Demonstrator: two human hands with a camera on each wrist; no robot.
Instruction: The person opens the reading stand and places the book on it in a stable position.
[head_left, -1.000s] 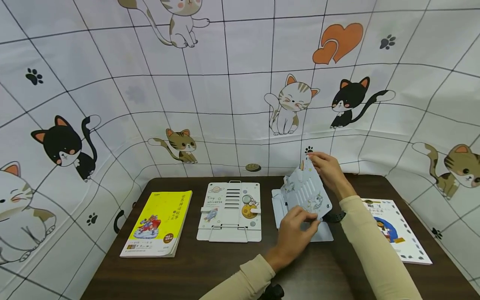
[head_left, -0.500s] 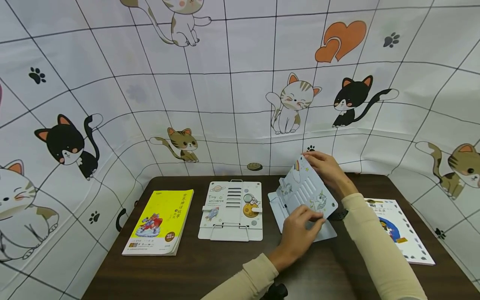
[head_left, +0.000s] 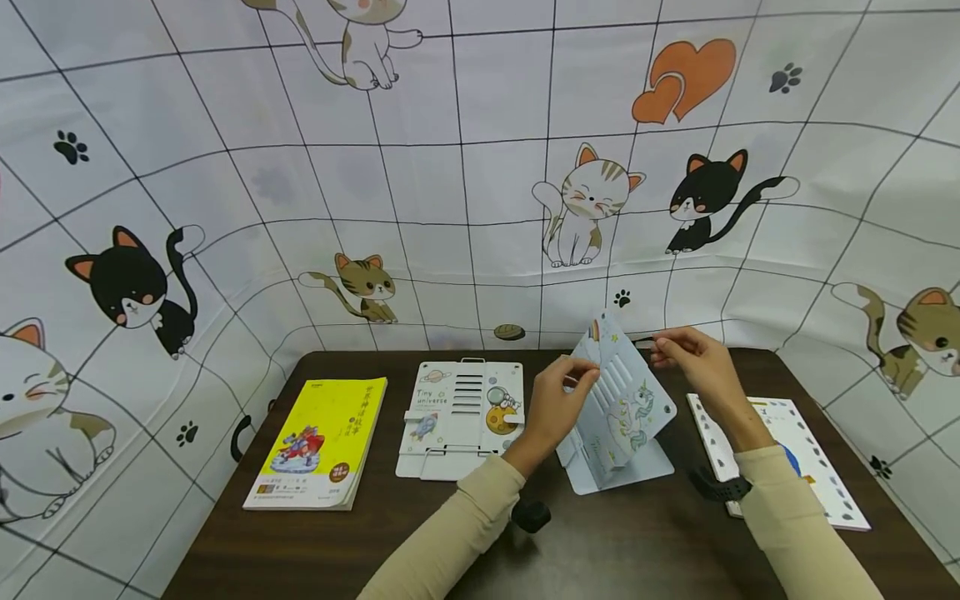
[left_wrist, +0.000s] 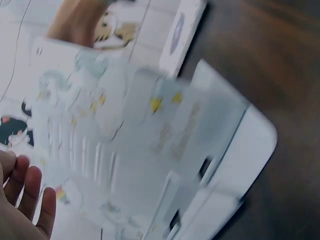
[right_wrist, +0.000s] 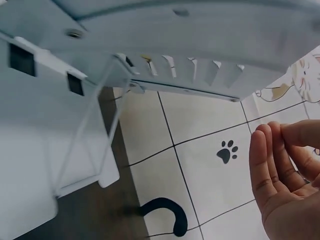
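A pale blue book stand [head_left: 626, 400] with a unicorn print and slots stands on the table, its panel raised and leaning over a flat base. In the right wrist view a bent wire support [right_wrist: 82, 140] shows behind the panel. My left hand [head_left: 557, 404] is at the panel's left side, overlapping it in the head view; its fingers are loosely bent and hold nothing in the left wrist view. Right of the panel, my right hand [head_left: 697, 367] is apart from it, fingers and thumb close together with nothing between them in the right wrist view.
A white book stand [head_left: 468, 417] with space pictures lies flat to the left. Farther left is a thick yellow book [head_left: 322, 442]. A white-covered book [head_left: 780, 425] lies at the right, partly behind the right forearm. A cat-patterned curtain [head_left: 480, 183] surrounds the table [head_left: 600, 550].
Both hands have let go of the book stand's panel, which stays raised. My left hand has moved up and left from the lower part; my right hand has moved right, off the top edge.
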